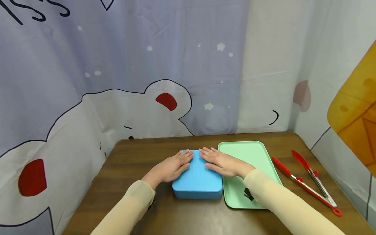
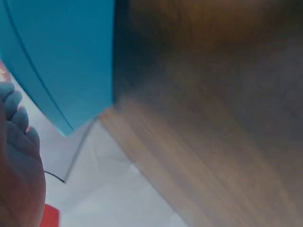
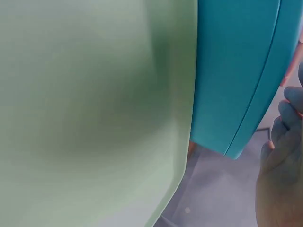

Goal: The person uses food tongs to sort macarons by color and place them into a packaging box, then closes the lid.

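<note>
A blue lidded box (image 1: 197, 181) stands on the wooden table, its lid on. My left hand (image 1: 171, 166) lies over the left side of the lid, fingers straight and pointing inward. Opposite it, my right hand (image 1: 224, 162) rests over the right side with its fingers extended. Both wrist views show the side of the box (image 2: 71, 56) and a seam below its lid; the left palm (image 2: 21, 161) and right palm (image 3: 284, 175) appear at the frame edges. What the box holds is hidden.
Right of the box, close against it, lies a light green tray (image 1: 239, 195), partly under my right forearm. Farther right, red-tipped tongs (image 1: 315, 182) lie spread on the wooden table (image 1: 117, 182). A printed curtain (image 1: 205, 81) hangs behind the table.
</note>
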The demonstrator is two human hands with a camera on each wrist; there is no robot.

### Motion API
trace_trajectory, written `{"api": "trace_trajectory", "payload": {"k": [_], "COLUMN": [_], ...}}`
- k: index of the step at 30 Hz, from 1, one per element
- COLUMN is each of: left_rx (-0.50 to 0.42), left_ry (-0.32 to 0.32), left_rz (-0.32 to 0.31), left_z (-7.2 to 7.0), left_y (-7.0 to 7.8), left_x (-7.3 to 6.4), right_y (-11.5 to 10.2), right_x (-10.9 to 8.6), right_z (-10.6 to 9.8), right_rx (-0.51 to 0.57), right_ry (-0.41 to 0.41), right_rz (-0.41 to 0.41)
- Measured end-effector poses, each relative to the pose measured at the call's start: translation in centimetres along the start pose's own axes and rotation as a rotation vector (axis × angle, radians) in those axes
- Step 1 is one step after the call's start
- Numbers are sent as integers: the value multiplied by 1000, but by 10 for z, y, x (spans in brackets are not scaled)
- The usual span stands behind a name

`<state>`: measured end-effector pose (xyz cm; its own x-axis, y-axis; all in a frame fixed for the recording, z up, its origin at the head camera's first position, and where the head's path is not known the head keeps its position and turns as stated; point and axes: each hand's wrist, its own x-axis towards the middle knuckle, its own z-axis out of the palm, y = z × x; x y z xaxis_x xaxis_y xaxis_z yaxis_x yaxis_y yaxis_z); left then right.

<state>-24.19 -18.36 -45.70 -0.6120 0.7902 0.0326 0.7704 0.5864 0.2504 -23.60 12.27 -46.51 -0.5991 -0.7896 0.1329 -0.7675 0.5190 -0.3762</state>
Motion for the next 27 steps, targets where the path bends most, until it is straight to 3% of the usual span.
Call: {"api": "trace_trajectory", "payload": {"k": [5,9,17,27], "left_rx": [-55,-74,-107,-123], "left_ry": [-2,-1,33,47], "left_rz": [137,189,236,202], "left_z": [8,16,24,27], "left_y": [17,24,26,27], "left_x": [-24,-35,-37,-39], "right_y": [-19,-30,-33,-32], "right_x": [-24,-35,-42,-41], "right_z": [7,17,32,37], "right_rx": [-15,-18,85,104], "right_ry": [8,-6,-14,57], "right_rz": [-140,-218,-152,-201]}}
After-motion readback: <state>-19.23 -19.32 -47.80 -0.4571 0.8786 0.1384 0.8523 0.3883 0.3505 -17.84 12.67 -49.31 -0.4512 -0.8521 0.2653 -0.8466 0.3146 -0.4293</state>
